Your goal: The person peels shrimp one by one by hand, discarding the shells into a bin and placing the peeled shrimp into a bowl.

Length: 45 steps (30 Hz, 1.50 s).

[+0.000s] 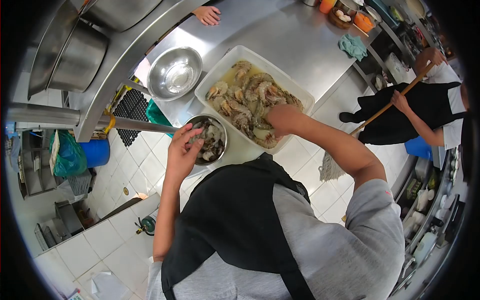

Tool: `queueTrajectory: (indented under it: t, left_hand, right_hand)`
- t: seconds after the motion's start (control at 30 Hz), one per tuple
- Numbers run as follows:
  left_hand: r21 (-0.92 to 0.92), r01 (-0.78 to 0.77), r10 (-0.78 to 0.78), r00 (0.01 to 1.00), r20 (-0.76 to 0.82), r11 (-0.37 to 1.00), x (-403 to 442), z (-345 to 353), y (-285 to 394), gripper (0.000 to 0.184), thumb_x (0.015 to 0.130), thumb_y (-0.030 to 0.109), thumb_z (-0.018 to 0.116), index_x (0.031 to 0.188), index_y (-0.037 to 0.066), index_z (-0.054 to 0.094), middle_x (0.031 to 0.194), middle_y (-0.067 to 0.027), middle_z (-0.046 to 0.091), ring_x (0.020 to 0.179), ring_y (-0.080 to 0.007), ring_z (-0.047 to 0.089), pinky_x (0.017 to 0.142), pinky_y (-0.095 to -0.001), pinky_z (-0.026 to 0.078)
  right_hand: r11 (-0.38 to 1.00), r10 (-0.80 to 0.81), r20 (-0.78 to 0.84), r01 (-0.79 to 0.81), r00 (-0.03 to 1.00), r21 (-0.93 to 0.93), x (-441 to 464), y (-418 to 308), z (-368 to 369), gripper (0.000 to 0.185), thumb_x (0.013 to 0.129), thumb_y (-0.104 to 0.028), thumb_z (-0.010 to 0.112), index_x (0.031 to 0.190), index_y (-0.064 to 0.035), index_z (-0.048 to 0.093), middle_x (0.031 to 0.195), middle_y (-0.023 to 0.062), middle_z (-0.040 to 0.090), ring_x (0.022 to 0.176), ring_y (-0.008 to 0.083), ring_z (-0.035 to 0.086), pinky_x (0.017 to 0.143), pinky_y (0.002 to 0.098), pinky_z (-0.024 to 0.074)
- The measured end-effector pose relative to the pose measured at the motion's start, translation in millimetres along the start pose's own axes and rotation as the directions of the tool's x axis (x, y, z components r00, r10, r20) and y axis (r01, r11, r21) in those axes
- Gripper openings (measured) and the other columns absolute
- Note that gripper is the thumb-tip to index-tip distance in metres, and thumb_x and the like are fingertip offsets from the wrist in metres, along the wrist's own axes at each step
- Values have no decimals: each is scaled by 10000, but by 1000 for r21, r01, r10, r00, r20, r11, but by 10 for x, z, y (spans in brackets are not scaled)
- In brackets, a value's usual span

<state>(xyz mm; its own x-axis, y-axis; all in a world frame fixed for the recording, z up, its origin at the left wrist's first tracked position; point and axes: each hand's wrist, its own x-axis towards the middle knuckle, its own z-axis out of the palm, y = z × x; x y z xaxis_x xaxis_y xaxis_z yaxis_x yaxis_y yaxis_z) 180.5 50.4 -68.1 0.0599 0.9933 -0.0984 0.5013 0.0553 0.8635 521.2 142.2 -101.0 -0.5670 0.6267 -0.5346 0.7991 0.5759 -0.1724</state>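
Shiny steel table ahead of both hands. Translucent rectangular plastic tub, long axis far-left to near-right, right hand nearer, in its near-right end; fingers hidden, grip can't tell. Round steel pot beside left hand, which is loosely open. Grey-brown shell-on shrimp in tub, around right fingers.

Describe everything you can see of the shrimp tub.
The tub is rectangular with rounded corners, apparently translucent whitish plastic, open and upright. It holds grey-brown, shell-on shrimp in cloudy, yellowish liquid. It sits by the steel counter's edge, its base hidden, beside a metal bowl. The right hand reaches inside, fingertips hidden.
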Motion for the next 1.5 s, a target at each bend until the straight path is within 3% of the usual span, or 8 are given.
queueTrajectory:
  t: [0.1, 0.4, 0.6, 1.03, 1.23, 1.33, 1.43, 1.5]
  left_hand:
    - [-5, 3, -3, 1000, 6, 1000, 43, -7, -11, 309, 922, 105, 716, 1230, 81, 718, 1449, -167, 520, 1228, -240, 602, 898, -325, 551]
    - [25, 21, -20, 1000, -15, 999, 102, -85, 102, 310, 926, 105, 710, 1234, 76, 712, 1459, -164, 507, 1233, -239, 598, 910, -322, 549]
    - [2, -22, 22, 999, -42, 1000, 111, -54, 83, 312, 928, 122, 716, 1235, 72, 711, 1460, -166, 502, 1250, -241, 585, 912, -324, 546]
    - [-67, -41, 38, 998, -42, 997, 7, -63, 64, 306, 928, 121, 713, 1229, 64, 716, 1450, -162, 512, 1206, -215, 605, 890, -306, 539]
    - [-168, -91, 95, 995, 14, 982, -1, 36, 81, 277, 941, 114, 698, 1209, 48, 716, 1301, -122, 636, 1084, -177, 653, 890, -301, 532]
    - [-263, -95, 125, 987, 100, 960, -12, 82, 135, 238, 965, 96, 684, 1191, 28, 713, 1166, -63, 694, 1009, -126, 658, 889, -276, 524]
    - [-367, -85, 146, 979, 143, 926, -126, -29, 413, 212, 962, 115, 714, 1145, 8, 714, 1012, 11, 704, 898, -53, 619, 824, -238, 509]
    - [-399, -37, 112, 980, 165, 916, -227, -198, 302, 242, 965, 117, 708, 1184, 17, 683, 1031, 8, 688, 895, -55, 600, 814, -235, 493]
  right_hand:
    - [999, 36, -317, -32, 948, 18, 232, 261, 206, 195, 713, -131, 731, 862, -5, 737, 911, 193, 734, 910, 379, 715, 783, 463, 579]
    - [989, 90, -421, -32, 902, 142, -44, 503, -339, 174, 772, -96, 659, 921, -13, 693, 912, 192, 699, 911, 386, 689, 769, 485, 546]
    - [994, 77, -408, -41, 910, 97, 48, 587, -222, 189, 760, -92, 667, 945, -55, 658, 908, 164, 703, 879, 380, 687, 757, 482, 543]
    - [975, 216, 30, -217, 976, 44, 49, 361, -122, 287, 728, -193, 689, 906, 25, 748, 920, 208, 745, 910, 376, 723, 792, 454, 583]
    - [942, 122, -226, -41, 966, 333, -155, 499, -315, 345, 734, -245, 738, 923, 38, 683, 821, 155, 721, 752, 317, 704, 728, 408, 580]
    - [578, 19, -28, 12, 999, 816, -260, 226, -687, 360, 775, -244, 801, 962, 4, 620, 800, 75, 673, 697, 179, 666, 654, 321, 564]
    - [365, -90, 48, -12, 995, 931, -197, -437, -935, 326, 880, -221, 782, 1097, -63, 598, 881, 16, 668, 722, 68, 629, 608, 237, 525]
    - [194, -185, 48, -11, 982, 981, 108, -957, -856, 452, 840, -347, 844, 1026, -43, 566, 896, 45, 653, 725, 106, 640, 600, 248, 535]
